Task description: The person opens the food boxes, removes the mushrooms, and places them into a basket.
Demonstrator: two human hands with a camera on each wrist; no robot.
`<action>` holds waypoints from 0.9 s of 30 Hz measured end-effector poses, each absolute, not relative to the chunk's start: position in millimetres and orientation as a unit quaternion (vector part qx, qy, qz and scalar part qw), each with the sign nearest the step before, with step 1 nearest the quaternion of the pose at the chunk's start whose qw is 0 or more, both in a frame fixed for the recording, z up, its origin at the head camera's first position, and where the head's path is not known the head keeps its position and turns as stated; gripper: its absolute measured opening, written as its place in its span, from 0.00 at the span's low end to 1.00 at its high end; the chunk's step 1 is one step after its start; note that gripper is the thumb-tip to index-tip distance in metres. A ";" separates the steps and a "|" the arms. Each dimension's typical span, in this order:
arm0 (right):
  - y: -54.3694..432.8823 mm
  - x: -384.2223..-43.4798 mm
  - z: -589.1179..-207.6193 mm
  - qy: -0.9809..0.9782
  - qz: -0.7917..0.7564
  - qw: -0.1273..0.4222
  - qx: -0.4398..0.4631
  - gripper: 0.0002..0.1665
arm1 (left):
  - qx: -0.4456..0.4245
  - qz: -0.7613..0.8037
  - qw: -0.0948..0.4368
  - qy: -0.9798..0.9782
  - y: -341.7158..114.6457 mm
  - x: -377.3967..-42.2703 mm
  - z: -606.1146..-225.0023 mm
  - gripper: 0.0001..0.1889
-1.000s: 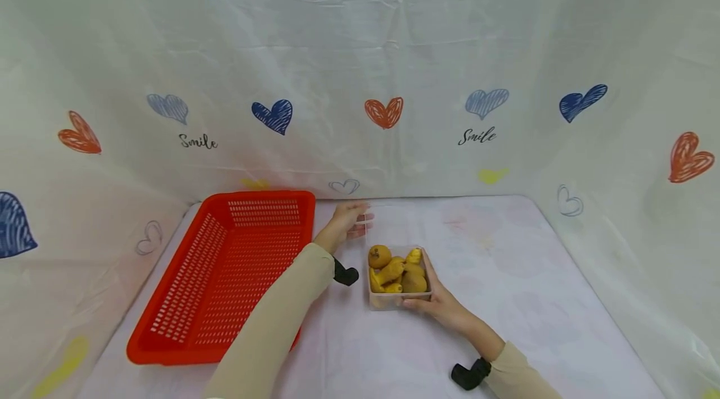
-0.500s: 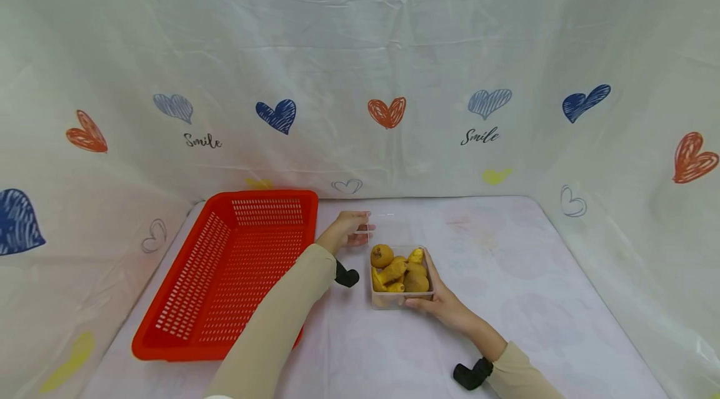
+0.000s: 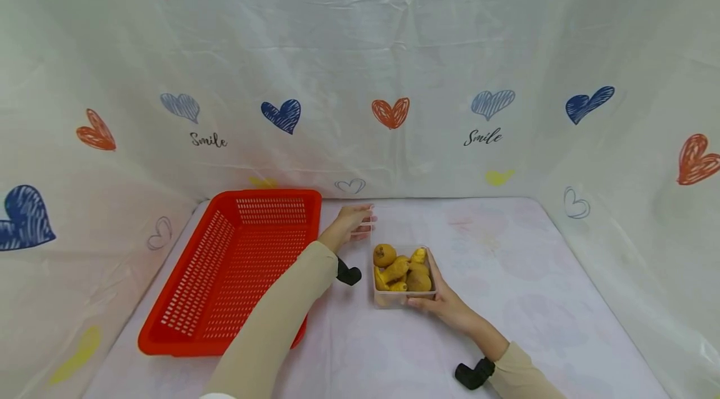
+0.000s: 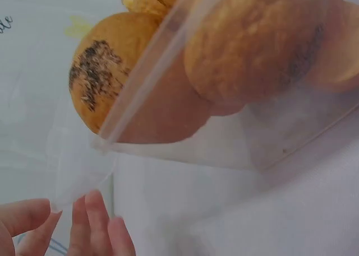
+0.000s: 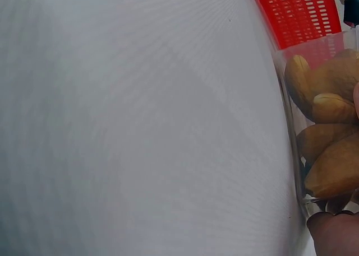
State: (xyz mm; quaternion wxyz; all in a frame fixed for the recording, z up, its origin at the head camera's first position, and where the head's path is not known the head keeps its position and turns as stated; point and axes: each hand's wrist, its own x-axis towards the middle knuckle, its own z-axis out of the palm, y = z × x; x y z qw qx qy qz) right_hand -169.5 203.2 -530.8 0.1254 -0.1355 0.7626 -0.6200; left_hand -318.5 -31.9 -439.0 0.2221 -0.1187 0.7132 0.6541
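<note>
Head view: L. arm reaching fwd. across red basket's (image 3: 264, 261) R. edge; L. hand (image 3: 350, 222) pinching clear plastic panel (image 4: 78, 177) by its corner, other fingers loosely extending. R. hand (image 3: 444, 305) gripping clear box (image 3: 390, 301) at R. side, thumb on nr. wall. Box, w/ yellow-brown pcs. (image 3: 396, 269), sitting on white tabletop (image 3: 506, 299) R. of basket.

The basket (image 3: 264, 267) is red, the box (image 3: 388, 301) clear, the pieces (image 3: 396, 269) inside yellow to brown. Sleeves (image 3: 275, 311) are beige. The white backdrop (image 3: 337, 49) bears blue, orange and yellow hearts (image 3: 390, 114).
</note>
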 end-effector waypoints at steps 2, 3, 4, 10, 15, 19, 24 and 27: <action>203.5 -169.5 -531.0 0.761 -0.621 0.124 -0.140 0.66 | -0.116 0.652 0.212 0.719 -30.8 -317.8 -437.2 0.21; 203.5 -169.5 -531.1 0.761 -0.621 0.123 -0.141 0.66 | -0.113 0.650 0.208 0.722 -30.0 -317.2 -435.9 0.22; 203.7 -169.4 -530.9 0.761 -0.621 0.122 -0.142 0.66 | -0.109 0.647 0.204 0.726 -29.5 -316.4 -434.4 0.22; 203.3 -168.9 -530.8 0.766 -0.616 0.122 -0.136 0.67 | -0.073 0.626 0.167 0.758 -27.1 -310.5 -426.3 0.24; 203.2 -168.8 -531.7 0.765 -0.618 0.123 -0.134 0.66 | -0.038 0.611 0.139 0.779 -31.1 -307.2 -417.6 0.26; 203.2 -168.6 -530.9 0.762 -0.622 0.128 -0.130 0.67 | -0.007 0.627 0.151 0.764 -37.1 -306.1 -410.0 0.27; 202.7 -168.8 -529.4 0.764 -0.619 0.126 -0.129 0.67 | 0.022 0.616 0.154 0.772 -41.0 -301.0 -403.7 0.26; 202.7 -169.5 -529.5 0.765 -0.617 0.122 -0.135 0.67 | 0.067 0.588 0.150 0.792 -40.8 -296.5 -401.5 0.26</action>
